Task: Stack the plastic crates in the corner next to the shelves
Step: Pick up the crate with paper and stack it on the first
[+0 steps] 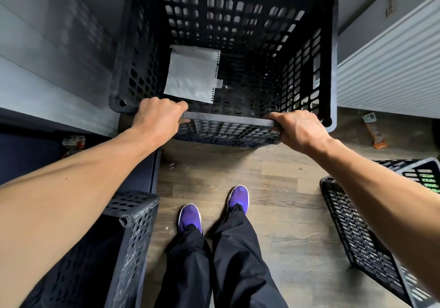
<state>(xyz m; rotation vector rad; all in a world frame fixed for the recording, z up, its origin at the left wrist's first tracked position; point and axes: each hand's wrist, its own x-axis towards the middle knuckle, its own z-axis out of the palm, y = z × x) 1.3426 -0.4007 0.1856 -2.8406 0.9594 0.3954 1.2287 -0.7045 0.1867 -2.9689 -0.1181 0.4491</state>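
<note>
A person stands facing a corner, both arms stretched forward. The left hand [159,117] and right hand [300,129] each curl over the near rim [228,119] of a black plastic crate [238,33], fingers wrapped round the edge, one hand towards each end. This top crate sits in the corner between a grey panel [59,57] and a white ribbed surface [392,69]. It appears to rest on a lower crate [226,135], whose lattice shows just beneath the hands. A sheet of paper [192,74] lies inside it. The stack looks begun, not finished. A crate on the left [133,214] and a crate on the right [352,226] sit unstacked on the wooden floor [273,188], either side of the person's feet.
</note>
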